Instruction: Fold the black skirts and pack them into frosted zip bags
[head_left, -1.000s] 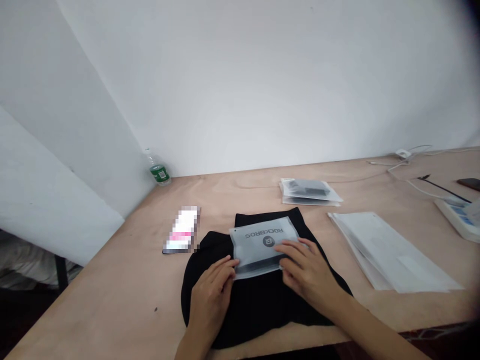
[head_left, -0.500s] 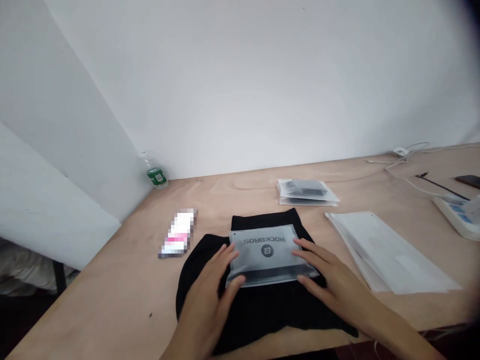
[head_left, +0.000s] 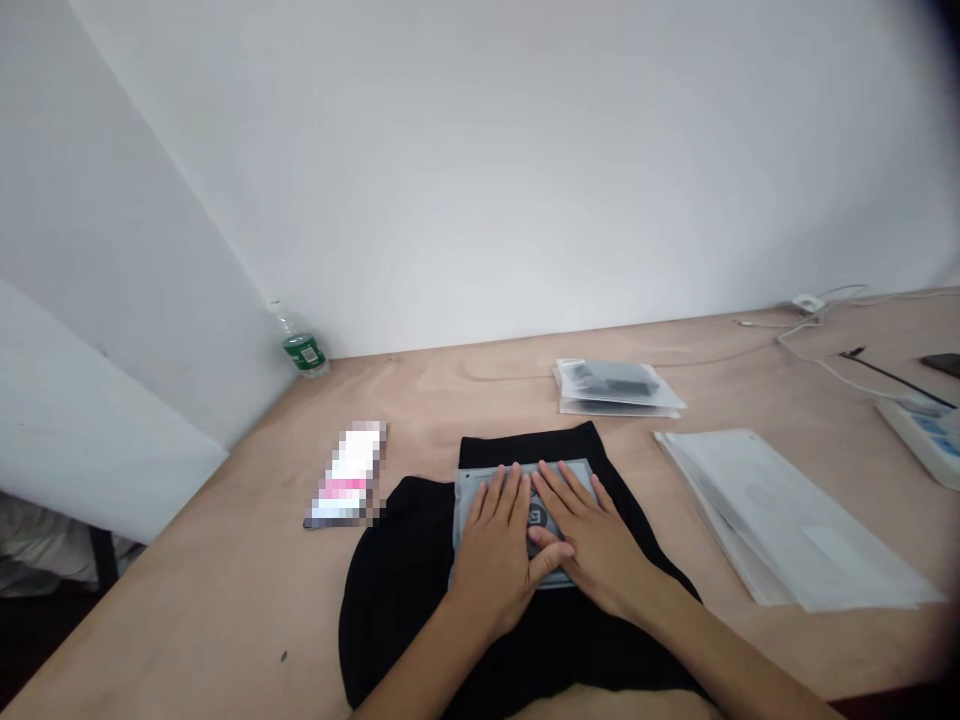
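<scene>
Both palms lie flat on a frosted plastic bag (head_left: 466, 500) printed with a dark round logo. My left hand (head_left: 496, 550) covers the bag's left half, fingers stretched toward the far edge. On the right half rests my right hand (head_left: 589, 540), its fingers also extended. The thumbs meet and overlap near the middle, below the logo. What the bag contains is mostly hidden under the hands. Beneath it a black cloth garment (head_left: 397, 580) is spread on the table, with one part reaching out to the left and another beyond the bag.
Several flat frosted bags (head_left: 795, 520) lie at the right. A small stack of filled bags (head_left: 619, 388) sits farther back. At left are a blurred-out phone (head_left: 349, 475) and a plastic bottle (head_left: 306, 350). Cables (head_left: 806, 320) and a power strip (head_left: 922, 435) occupy the far right of the wooden table (head_left: 225, 560).
My hands have moved inward from the bag's two sides and now press flat on its top, with the thumbs together. Most of the printed lettering has become covered.
</scene>
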